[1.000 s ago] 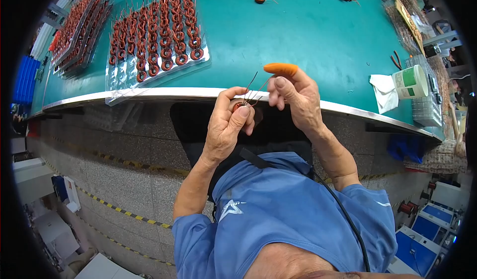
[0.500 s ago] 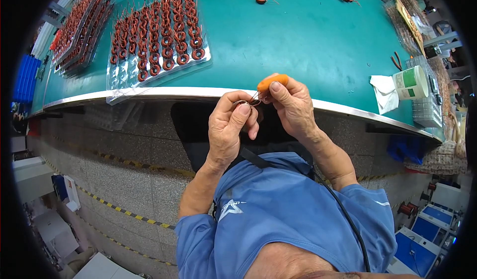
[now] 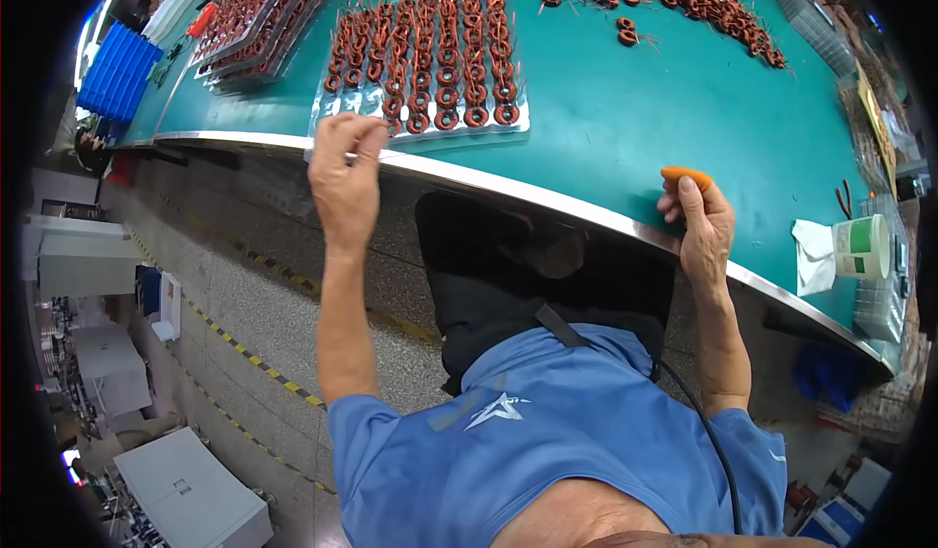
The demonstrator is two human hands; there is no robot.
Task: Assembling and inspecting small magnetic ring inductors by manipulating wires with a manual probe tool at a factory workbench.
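My left hand (image 3: 348,182) is at the near-left edge of a clear plastic tray (image 3: 518,130), with thumb and fingers pinched together. Motion blurs the fingertips, and whatever they hold is hidden. Rows of copper-wound ring coils (image 3: 447,99) with upright wire leads fill much of the tray; pockets at its near-left part show bare plastic. Over the table's front edge on the right, my right hand (image 3: 705,231) is curled, its thumb against an orange tapered piece (image 3: 687,176) along the index finger. I cannot tell whether that is a finger cover or a handle.
Stacked trays of coils (image 3: 269,35) stand at the left, near a blue bin (image 3: 117,71). A heap of loose coils (image 3: 703,6) lies along the back, with a few coils (image 3: 626,30) in front. At the right are a white-green tub (image 3: 862,247), a white cloth (image 3: 813,255) and pliers (image 3: 843,198).
My hands were together at a wound coil and have parted. The left has moved left to the tray; the right has moved right with the orange piece. The whole view has shifted.
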